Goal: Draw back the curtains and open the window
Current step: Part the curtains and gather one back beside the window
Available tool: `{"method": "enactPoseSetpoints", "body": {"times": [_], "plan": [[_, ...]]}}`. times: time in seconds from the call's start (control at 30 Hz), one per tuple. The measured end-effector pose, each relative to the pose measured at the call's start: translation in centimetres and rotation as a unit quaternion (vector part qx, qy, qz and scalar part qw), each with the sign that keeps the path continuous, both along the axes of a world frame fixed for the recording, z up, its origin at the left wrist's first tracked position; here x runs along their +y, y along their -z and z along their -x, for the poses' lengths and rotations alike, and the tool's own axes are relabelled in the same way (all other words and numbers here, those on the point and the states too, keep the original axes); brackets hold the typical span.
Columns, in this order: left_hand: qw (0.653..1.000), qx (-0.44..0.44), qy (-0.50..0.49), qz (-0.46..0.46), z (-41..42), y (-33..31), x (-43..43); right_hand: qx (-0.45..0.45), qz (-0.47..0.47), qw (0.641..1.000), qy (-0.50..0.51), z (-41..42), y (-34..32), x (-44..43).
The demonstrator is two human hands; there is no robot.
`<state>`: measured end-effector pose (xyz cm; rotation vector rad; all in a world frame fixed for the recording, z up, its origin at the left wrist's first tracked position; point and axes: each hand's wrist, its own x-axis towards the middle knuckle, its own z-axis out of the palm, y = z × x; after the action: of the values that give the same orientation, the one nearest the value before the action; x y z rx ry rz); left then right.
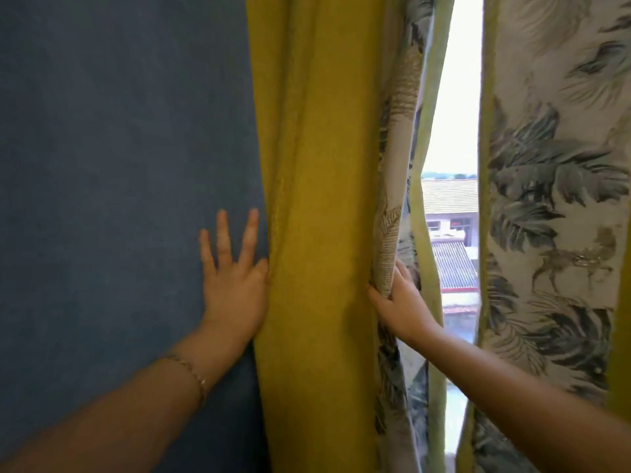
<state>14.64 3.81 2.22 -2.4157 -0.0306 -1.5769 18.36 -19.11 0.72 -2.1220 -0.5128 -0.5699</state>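
Observation:
The left curtain (324,199) is bunched into mustard-yellow folds with a leaf-printed inner edge. My right hand (401,302) grips that printed edge at about waist height. My left hand (232,278) lies flat with fingers spread on the blue wall, its thumb side touching the outer yellow fold. The right curtain (553,199), pale with grey leaves and a deer, hangs straight. Between the two curtains a narrow gap shows the window (454,131), with bright sky and rooftops beyond. No window handle or frame is visible.
A dark blue wall (119,165) fills the left half of the view. A thin bracelet (191,370) circles my left wrist. The yellow border of the right curtain (486,233) edges the gap.

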Motion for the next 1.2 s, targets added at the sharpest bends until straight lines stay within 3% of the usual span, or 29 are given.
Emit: {"method": "enactPoseSetpoints", "body": {"times": [0.1,0.17,0.23,0.27,0.43,0.67,0.9,1.2], "plan": [[0.973,0.026,-0.036,0.225,2.9,-0.4,4.3,0.024,-0.011,0.996,-0.088,2.5,-1.2,5.9],[0.896,0.093,0.037,0.432,3.7,-1.3,7.3,0.039,-0.002,0.992,-0.118,3.7,-1.7,9.9],[0.826,0.093,0.155,0.533,4.4,-2.4,10.3,0.053,-0.002,0.989,-0.139,4.8,-2.5,13.7],[0.820,0.073,0.158,0.546,5.2,-2.9,12.0,0.061,-0.003,0.987,-0.152,5.5,-3.0,16.1],[0.880,0.092,0.153,0.440,10.1,-4.0,15.7,0.010,-0.028,0.980,-0.198,8.2,-5.5,24.7],[0.917,0.054,0.128,0.375,17.7,-4.4,26.4,-0.052,0.012,0.982,-0.182,12.5,-8.0,37.2],[0.915,0.060,0.052,0.396,22.8,-5.1,38.6,-0.114,0.108,0.968,-0.195,15.2,-9.6,51.0],[0.898,-0.035,-0.062,0.434,23.7,-5.4,57.1,-0.231,0.205,0.921,-0.237,14.4,-11.1,70.7]]}}
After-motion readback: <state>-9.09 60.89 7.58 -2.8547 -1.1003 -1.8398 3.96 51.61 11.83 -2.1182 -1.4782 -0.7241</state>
